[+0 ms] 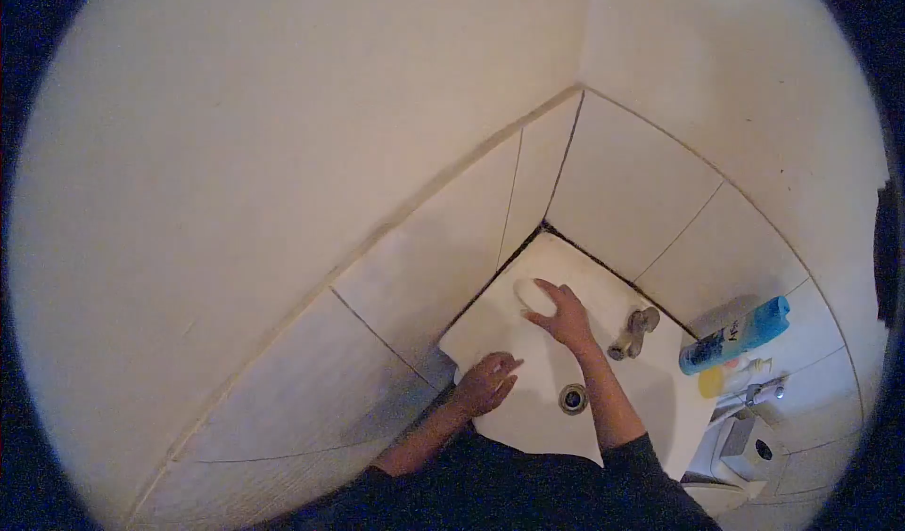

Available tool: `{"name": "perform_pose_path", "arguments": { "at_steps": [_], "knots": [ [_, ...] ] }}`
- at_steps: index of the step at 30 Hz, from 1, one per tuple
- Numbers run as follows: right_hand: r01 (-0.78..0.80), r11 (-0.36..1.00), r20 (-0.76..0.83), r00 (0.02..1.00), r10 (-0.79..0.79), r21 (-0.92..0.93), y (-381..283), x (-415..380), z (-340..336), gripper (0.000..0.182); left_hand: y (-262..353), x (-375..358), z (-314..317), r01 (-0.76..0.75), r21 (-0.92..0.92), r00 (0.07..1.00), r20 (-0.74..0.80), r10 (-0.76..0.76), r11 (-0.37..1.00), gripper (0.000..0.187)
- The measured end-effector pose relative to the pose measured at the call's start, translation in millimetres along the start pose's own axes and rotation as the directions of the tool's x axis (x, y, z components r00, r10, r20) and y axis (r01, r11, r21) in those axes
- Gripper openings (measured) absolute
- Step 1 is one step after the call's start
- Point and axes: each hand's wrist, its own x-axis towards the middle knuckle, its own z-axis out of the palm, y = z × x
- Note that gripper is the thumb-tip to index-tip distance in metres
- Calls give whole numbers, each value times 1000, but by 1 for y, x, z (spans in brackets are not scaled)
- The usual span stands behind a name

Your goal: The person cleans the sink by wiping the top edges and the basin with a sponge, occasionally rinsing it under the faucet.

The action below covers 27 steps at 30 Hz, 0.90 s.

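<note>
Over the far left part of a white sink, my right hand has its thumb and fingers around a pale, roundish bar that looks like soap. My left hand is at the sink's near left edge, its fingers curled and a small light patch showing between them; whether it holds anything is too small to tell. The metal tap stands to the right of my right hand. Below and between the hands lies the round drain.
A blue bottle stands at the sink's right edge, beside a yellow item and a pale pump bottle. Further right are a razor-like handle and a white roll. Tiled walls meet behind the sink.
</note>
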Motion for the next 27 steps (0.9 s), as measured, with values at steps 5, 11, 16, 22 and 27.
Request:
{"name": "perform_pose_path", "arguments": {
  "at_steps": [5,11,16,22,27],
  "knots": [
    [179,947,132,980,-148,-267,-21,16,11,56,2,-3,2,82,46,971,221,-90,996,17],
    [199,910,74,980,-184,-365,6,50,14,48,0,-2,4,96,137,946,297,-134,986,18],
    [344,869,121,939,-322,-355,-14,41,20,46,-5,-3,5,55,80,969,235,-73,995,21],
    [206,892,84,978,-188,-401,-10,58,17,45,-1,-3,4,60,124,969,229,-87,990,22],
    [146,907,99,988,-115,-396,-4,74,6,46,1,-4,4,72,98,977,195,-90,993,22]
  ]
}}
